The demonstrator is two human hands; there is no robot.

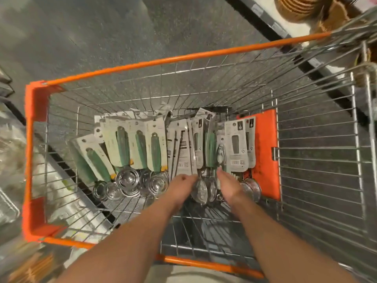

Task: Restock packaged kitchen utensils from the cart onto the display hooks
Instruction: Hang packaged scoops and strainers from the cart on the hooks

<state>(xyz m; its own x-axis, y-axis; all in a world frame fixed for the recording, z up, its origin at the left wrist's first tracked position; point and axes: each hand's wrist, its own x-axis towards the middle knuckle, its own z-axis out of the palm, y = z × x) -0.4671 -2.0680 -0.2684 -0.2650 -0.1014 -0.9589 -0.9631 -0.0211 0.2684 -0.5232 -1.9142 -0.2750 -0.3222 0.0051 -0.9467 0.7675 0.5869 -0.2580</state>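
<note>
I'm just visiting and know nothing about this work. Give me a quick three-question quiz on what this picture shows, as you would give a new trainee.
1. True or false: both hands, the left hand and the right hand, reach into the wire cart.
2. What colour are the handles of the packaged scoops lying on the left side of the cart? A) red B) green C) black
3. What colour is the cart's top rim?

Key: 1 true. 2 B. 3 orange.
</note>
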